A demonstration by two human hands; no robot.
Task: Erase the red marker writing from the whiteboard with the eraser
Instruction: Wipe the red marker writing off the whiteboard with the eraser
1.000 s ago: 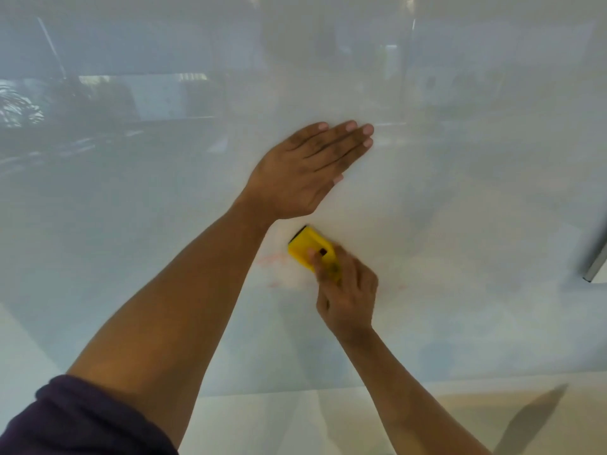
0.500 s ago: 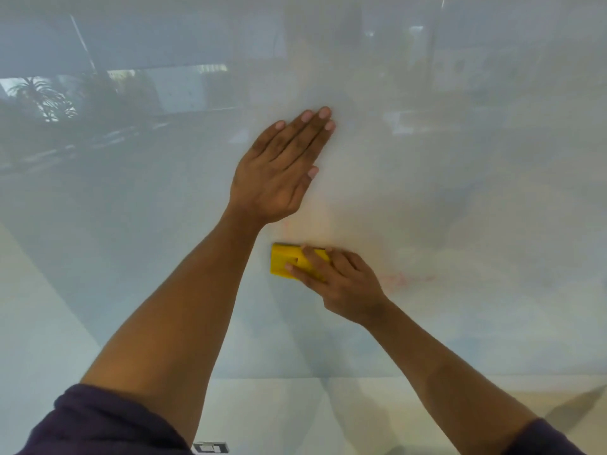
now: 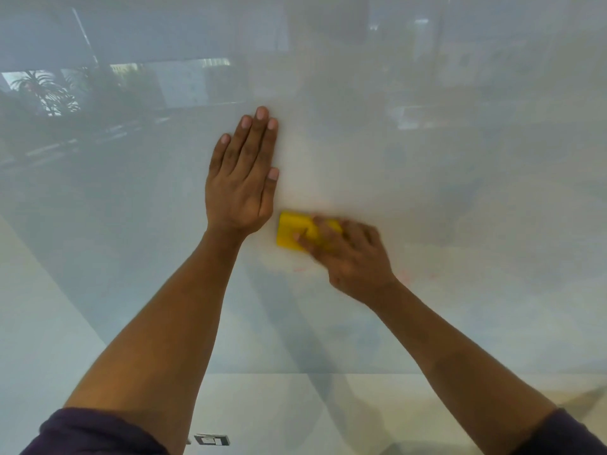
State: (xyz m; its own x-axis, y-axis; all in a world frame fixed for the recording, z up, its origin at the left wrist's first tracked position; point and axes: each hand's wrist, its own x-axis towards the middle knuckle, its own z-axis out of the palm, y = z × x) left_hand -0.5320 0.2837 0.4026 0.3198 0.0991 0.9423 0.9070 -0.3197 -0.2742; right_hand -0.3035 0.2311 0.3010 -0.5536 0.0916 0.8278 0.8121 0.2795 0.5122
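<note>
A glossy whiteboard (image 3: 460, 178) fills the view. My left hand (image 3: 241, 182) lies flat on it with straight fingers pointing up. Just to the right and below, my right hand (image 3: 348, 254) grips a yellow eraser (image 3: 289, 233) and presses it against the board; the hand looks motion-blurred. Fingers cover the eraser's right half. Faint red marker traces (image 3: 407, 276) remain below and right of my right hand, and a fainter red smear (image 3: 299, 268) sits under the eraser.
The board's lower edge (image 3: 328, 374) runs across the bottom, with a pale surface beneath. A small dark label (image 3: 212, 440) shows at the bottom between my arms. Reflections of plants and windows cover the upper left.
My right hand has slid the eraser sideways across the board, its grip turning more level. My left hand has turned from pointing right to pointing straight up. The red marks look fainter.
</note>
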